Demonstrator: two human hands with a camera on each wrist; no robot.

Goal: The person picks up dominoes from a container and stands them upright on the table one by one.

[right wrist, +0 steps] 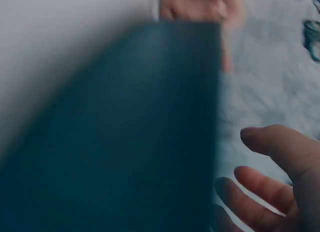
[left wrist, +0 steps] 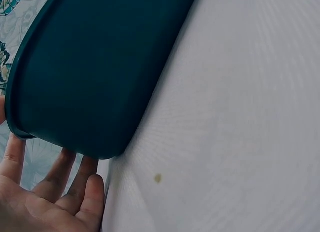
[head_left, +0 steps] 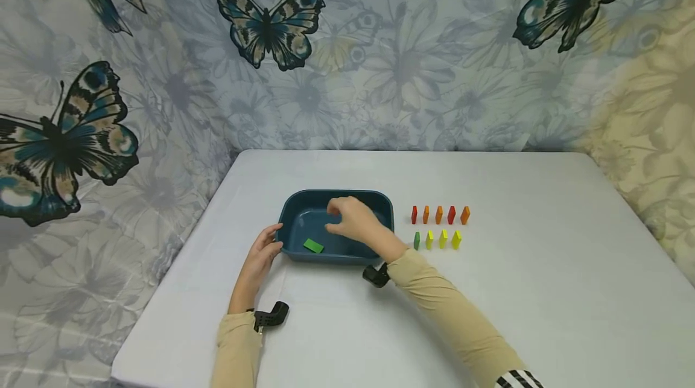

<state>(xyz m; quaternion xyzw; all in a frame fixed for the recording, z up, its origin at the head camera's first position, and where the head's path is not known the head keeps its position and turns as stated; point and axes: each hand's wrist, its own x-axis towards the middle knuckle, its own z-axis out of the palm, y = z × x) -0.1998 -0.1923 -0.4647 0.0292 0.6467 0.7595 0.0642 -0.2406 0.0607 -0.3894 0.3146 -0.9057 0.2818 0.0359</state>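
Note:
A dark teal plastic tub stands on the white table, with one green domino-like block lying flat inside near its front left. My left hand rests its fingertips against the tub's left end; the left wrist view shows those fingers spread along the end wall. Over the tub's right half hovers my right hand, thumb and fingers bent and apart with nothing between them. In the right wrist view that gap shows beside the blurred tub wall.
Right of the tub, small blocks stand upright in two rows: red and orange ones behind, a green one and several yellow ones in front. Butterfly-patterned cloth hangs behind the white table.

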